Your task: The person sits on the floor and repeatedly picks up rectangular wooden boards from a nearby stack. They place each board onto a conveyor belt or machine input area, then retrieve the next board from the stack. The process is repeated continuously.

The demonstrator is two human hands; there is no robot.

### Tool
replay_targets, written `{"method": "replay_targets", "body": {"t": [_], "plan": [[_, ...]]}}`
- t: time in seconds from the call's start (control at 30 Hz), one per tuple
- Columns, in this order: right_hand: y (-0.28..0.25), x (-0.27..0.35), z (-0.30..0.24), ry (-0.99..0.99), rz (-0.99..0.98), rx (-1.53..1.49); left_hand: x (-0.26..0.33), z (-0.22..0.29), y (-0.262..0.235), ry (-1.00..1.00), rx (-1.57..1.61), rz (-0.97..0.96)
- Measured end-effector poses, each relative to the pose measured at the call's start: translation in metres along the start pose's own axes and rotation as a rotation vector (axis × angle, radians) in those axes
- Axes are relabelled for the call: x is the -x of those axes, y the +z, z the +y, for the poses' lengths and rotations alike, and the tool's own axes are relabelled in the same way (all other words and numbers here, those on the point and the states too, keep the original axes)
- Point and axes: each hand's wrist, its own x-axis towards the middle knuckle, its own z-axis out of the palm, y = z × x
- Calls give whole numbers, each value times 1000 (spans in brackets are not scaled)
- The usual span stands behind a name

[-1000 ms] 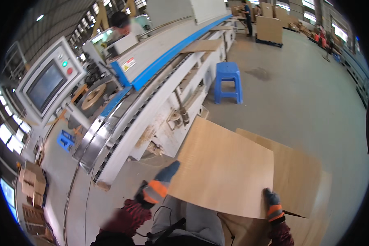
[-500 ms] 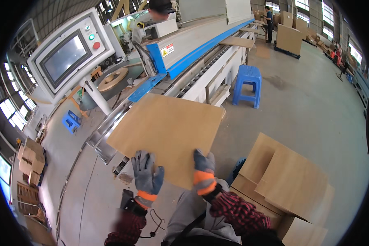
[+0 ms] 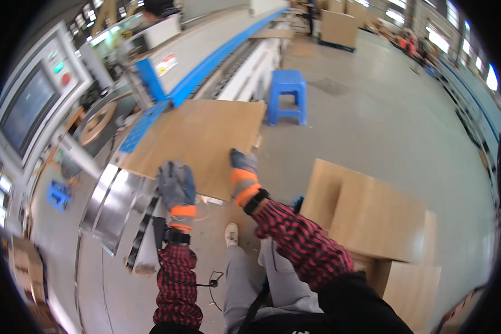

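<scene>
A flat light-brown wooden panel (image 3: pixel 200 131) lies at the near end of a long machine, its far edge by the blue guard. My left hand (image 3: pixel 175 185), in a grey glove with an orange cuff, rests at the panel's near left edge with fingers stretched out, open. At the right edge, my right hand (image 3: pixel 243 164), gloved alike, is closed on the panel, its thumb side on top and the other fingers partly hidden.
The machine has a blue rail (image 3: pixel 222 53) and a control screen (image 3: pixel 30 108) at left. A blue stool (image 3: pixel 287 96) stands right of it. Stacked panels (image 3: pixel 378 214) lie at my right. A metal plate (image 3: pixel 117 195) sits left of my left hand. Another person (image 3: pixel 310 16) stands far back.
Both hands and the panel have moved forward, toward the machine's blue guard. My view has turned right, and my arms reach out farther.
</scene>
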Motion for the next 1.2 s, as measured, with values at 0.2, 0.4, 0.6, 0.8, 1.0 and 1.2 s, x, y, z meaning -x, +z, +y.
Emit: {"method": "replay_targets", "body": {"t": [0.2,0.4,0.6,0.8,1.0,1.2], "plan": [[-67,-7,-24,401,-165,-523,-19,36,31,11,222,-11],[-416,8,22,8,138,43,154,147,79,-78,1010,-427],[-660,43,-61,8,1059,1484,311,325,111,-310,1028,-1051],[-693,39,-46,298,830,1668,319,351,101,-487,765,-1078],[-622,39,-30,295,740,1651,268,283,94,-1169,1139,-1321],[-569,60,-5,404,443,909,165,221,-50,-1038,1278,-1136]]}}
